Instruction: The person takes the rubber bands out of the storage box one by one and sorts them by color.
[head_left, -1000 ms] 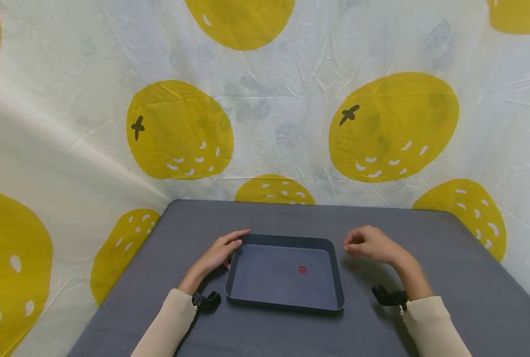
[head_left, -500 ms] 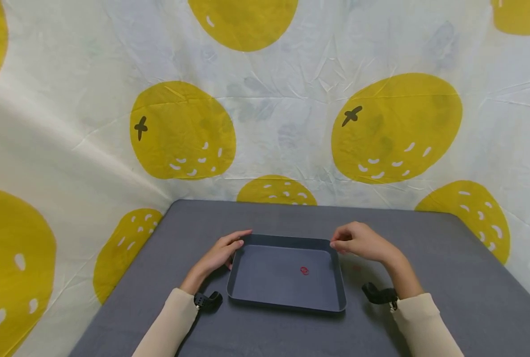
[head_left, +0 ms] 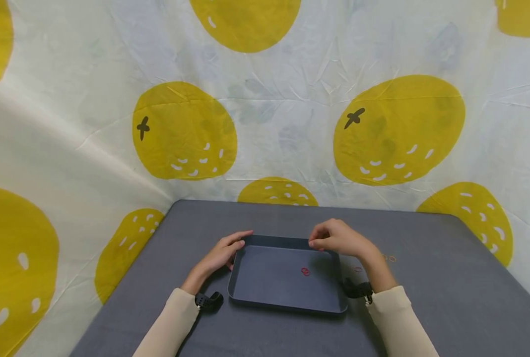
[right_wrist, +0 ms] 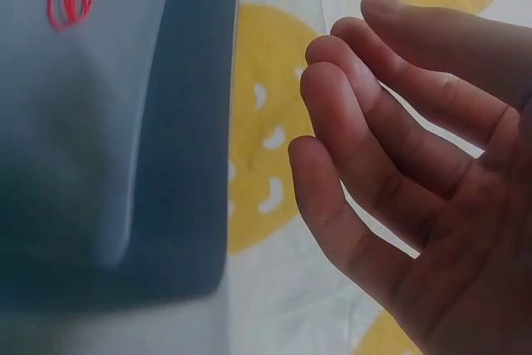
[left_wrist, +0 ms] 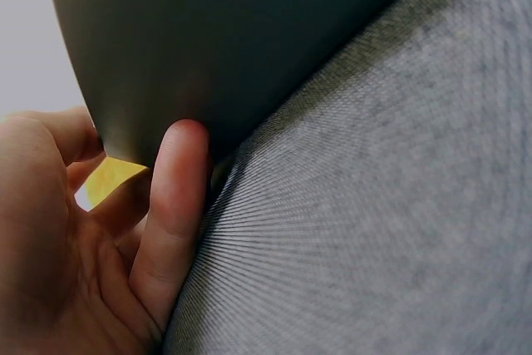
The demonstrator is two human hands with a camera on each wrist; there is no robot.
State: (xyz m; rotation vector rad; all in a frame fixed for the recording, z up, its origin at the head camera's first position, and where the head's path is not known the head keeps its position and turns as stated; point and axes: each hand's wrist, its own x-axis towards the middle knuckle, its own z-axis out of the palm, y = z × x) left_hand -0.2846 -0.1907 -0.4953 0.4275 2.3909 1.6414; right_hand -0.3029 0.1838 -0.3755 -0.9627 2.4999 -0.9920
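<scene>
On the tabletop [head_left: 247,337] lies a dark tray [head_left: 269,277], open side up. It is an oblong, and its long axis goes from left to right, almost along the far edge of the tabletop; the right end is turned slightly nearer to the person. The left hand [head_left: 220,253] grasps the tray at its far left corner, and in the left wrist view a finger presses on the outer wall.

The right hand [head_left: 341,238] is above the far right corner of the tray, with fingers bent and pointing to the left. Whether something small is pinched between its fingertips, I cannot tell.

Inside the tray, in its right half, red rings [head_left: 305,271] lie together, overlapping; being round, they point no particular way. One pale red ring [head_left: 358,269] lies on the tabletop just beside the right wall of the tray. Farther toward the right edge, close by the right forearm, are yellowish rings [head_left: 392,259]. Behind the far edge hangs a white cloth [head_left: 283,124] with big yellow fruits.
</scene>
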